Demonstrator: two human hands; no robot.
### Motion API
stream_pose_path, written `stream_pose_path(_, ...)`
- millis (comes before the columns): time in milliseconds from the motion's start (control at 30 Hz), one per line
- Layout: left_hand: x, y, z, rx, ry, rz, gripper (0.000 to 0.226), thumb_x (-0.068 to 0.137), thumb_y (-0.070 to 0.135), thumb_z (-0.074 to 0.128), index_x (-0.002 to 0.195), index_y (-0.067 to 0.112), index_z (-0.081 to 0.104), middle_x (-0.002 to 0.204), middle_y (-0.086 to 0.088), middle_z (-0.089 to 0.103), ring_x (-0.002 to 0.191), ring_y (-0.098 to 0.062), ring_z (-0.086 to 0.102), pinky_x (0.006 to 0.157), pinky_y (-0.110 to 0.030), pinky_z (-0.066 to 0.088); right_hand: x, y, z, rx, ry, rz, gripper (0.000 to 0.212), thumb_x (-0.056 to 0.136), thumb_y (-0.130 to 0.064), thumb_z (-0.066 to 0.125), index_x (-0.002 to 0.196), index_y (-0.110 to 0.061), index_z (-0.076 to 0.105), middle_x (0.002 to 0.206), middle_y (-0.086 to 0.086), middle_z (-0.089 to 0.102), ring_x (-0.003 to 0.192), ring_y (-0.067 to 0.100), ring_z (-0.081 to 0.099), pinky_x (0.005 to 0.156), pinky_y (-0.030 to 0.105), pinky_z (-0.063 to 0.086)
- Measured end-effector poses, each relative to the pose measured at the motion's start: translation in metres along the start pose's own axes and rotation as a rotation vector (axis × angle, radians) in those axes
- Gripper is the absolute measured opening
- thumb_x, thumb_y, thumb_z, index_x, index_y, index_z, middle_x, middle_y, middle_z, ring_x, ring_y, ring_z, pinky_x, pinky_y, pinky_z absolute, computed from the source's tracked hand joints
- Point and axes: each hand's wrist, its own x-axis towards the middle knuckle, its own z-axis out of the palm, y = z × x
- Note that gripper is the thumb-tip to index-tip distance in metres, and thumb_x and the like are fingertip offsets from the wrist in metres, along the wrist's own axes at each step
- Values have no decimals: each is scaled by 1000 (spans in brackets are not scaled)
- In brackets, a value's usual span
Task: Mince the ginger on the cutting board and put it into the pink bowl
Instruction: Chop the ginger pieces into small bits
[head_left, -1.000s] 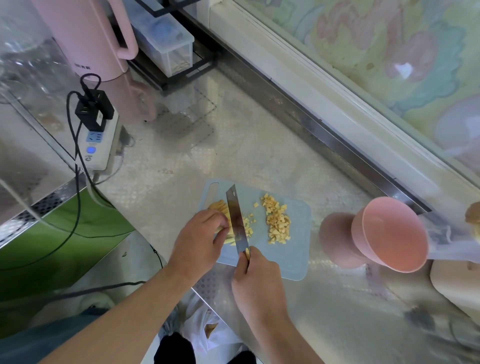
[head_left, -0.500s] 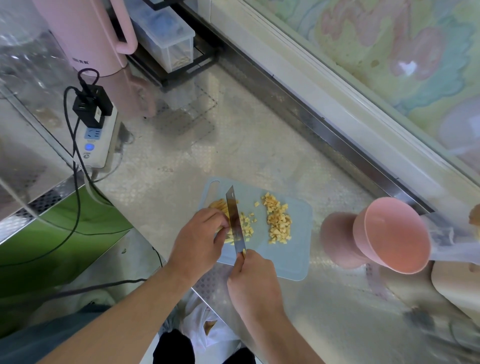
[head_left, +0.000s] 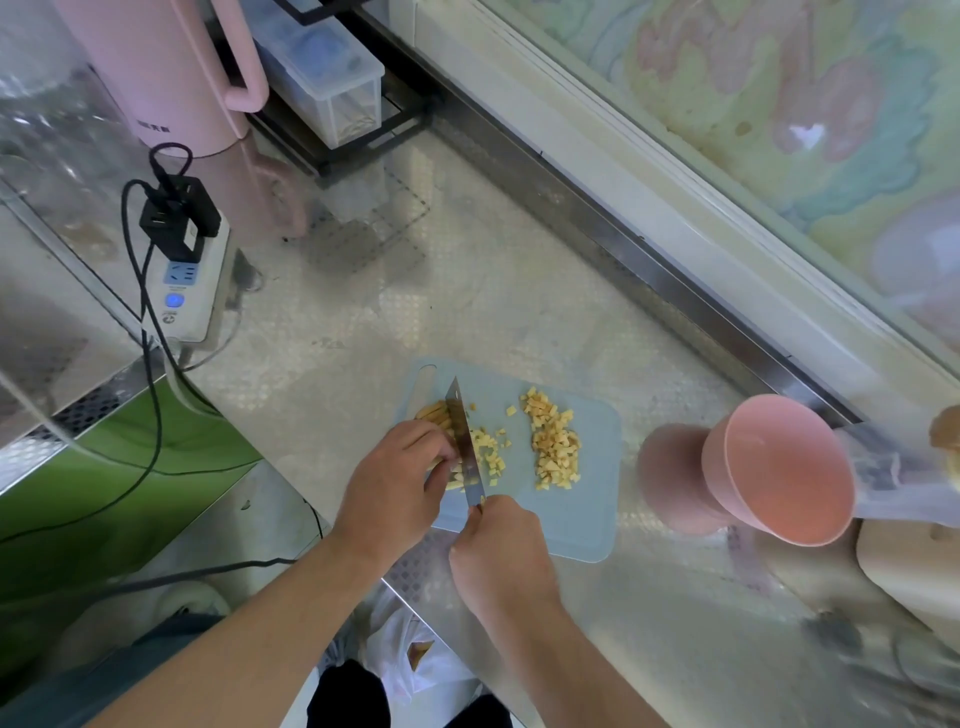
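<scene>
A: Head view: how far along is it?

B: Partly. A diced pile (head_left: 555, 451) lies on the right half of the cutting board (head_left: 571, 514), fresh bits beside the knife (head_left: 465, 447). Uncut ginger strips (head_left: 435, 413) remain at the board's far left; the pink bowl (head_left: 787, 470), right of the board on the table (head_left: 467, 291), looks empty.

A: The grips?

B: Left hand (head_left: 397, 486) curls over the strips, holding them. Right hand (head_left: 501, 553) is clenched round the knife handle.

A: Orientation?

B: The blade runs near to far, tip away; the strips lie across it.

Right hand (head_left: 501, 551) round knife (head_left: 465, 447); left hand (head_left: 395, 488) curled on ginger strips (head_left: 435, 413); blue cutting board (head_left: 576, 514) beneath
</scene>
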Motion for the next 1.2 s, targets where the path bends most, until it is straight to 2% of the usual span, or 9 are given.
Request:
stream_pose_path(400, -1, 3, -2, 12, -5, 24, 11, 90, 11, 76, 90, 20, 69, 99, 11, 65, 98, -11, 59, 80, -24, 52, 4, 9, 12, 40, 40, -2, 24, 96, -22, 43, 73, -19, 44, 77, 2, 57, 69, 25, 54, 51, 30, 35)
stream_pose_path(533, -3, 2, 0, 11, 2, 19, 9, 92, 12, 74, 90, 20, 68, 101, 11, 65, 101, -10, 59, 81, -23, 52, 4, 17, 14, 64, 79, -46, 36, 100, -26, 40, 65, -21, 38, 67, 0, 49, 60, 20, 45, 45, 27, 26)
stream_pose_path(700, -5, 2, 2, -22, 4, 8, 12, 91, 9, 73, 89, 19, 68, 103, 14, 66, 105, -7, 58, 85, -15, 46, -1, 24, 13, 119, 118, -58, 40, 100, -21, 40, 61, -19, 32, 57, -3, 39, 50, 15, 32, 45, 27, 21)
stream_pose_path(833, -4, 3, 0, -13, -6, -4, 11, 93, 11, 72, 89, 21, 68, 103, 15, 65, 105, -6, 57, 86, -16, 47, -3, 27, 7, 129, 137, -61, 40, 101, -25, 41, 62, -17, 38, 60, 0, 47, 53, 17, 41, 46, 28, 25)
stream_pose_path(1067, -4, 6, -3, 21, -54, -16, 9, 93, 16, 69, 98, 23, 66, 106, 13, 62, 108, -10, 55, 84, -15, 43, 0, 24, 14, 76, 140, -108, 41, 102, -26, 40, 62, -19, 35, 60, 0, 44, 51, 15, 38, 45, 27, 22)
stream_pose_path(1200, -7, 11, -6, 35, -57, 12, 24, 84, 6, 72, 103, 19, 65, 116, 10, 57, 117, -12, 52, 90, -18, 45, 5, 25, 18, -1, 126, -88, 38, 103, -28, 39, 65, -22, 37, 64, -3, 46, 54, 10, 41, 45, 26, 22)
